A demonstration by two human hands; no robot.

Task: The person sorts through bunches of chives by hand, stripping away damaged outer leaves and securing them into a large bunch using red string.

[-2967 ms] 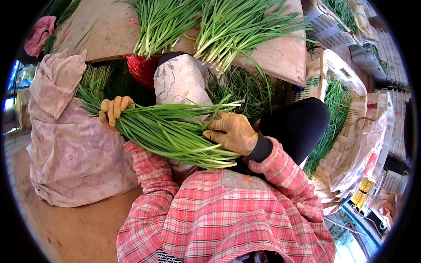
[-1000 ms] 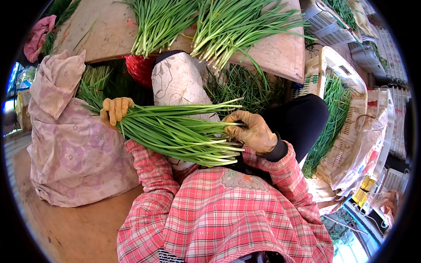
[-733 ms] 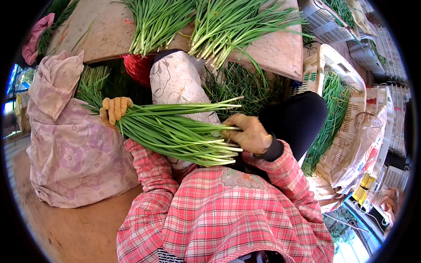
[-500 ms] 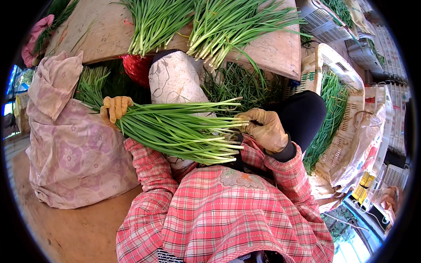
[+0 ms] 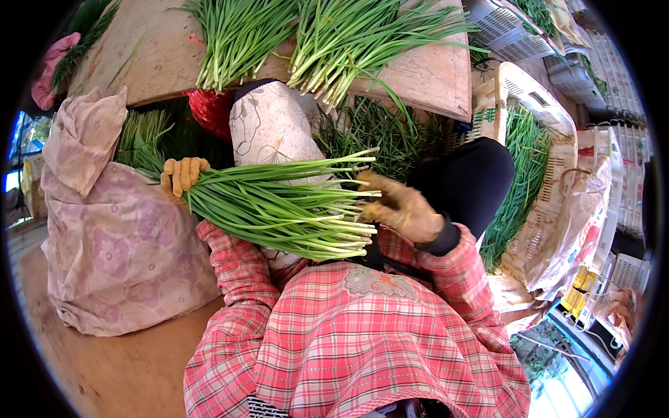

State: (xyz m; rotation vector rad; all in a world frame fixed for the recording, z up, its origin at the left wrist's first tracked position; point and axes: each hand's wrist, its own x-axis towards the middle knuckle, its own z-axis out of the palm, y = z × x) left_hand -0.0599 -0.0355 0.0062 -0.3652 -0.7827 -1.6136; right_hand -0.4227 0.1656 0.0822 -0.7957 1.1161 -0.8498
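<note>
Across my lap lies a loose bunch of green garlic chives point(image 5: 272, 209), pale stem ends to the right and leaves to the left. My gloved left hand point(image 5: 183, 175) wraps its fingers round the leafy end. Beside the cut ends, my gloved right hand point(image 5: 404, 209) has its thumb and fingers apart, a little smeared by motion, with its fingertips touching or just in front of the stems. Whether a single stem lies between them is hard to see.
Ahead, a wooden board point(image 5: 157, 56) carries two bunches of chives point(image 5: 244, 42). Loose greens point(image 5: 376, 136) lie beneath its edge. A flowered cloth point(image 5: 129, 244) covers something at left, beside more chives point(image 5: 143, 132). White plastic crates point(image 5: 536, 97) with greens stand at right.
My right hand has loosened from a pinch at the stem tips and shifted slightly left, its fingers spreading. My left hand keeps its hold on the bunch.
</note>
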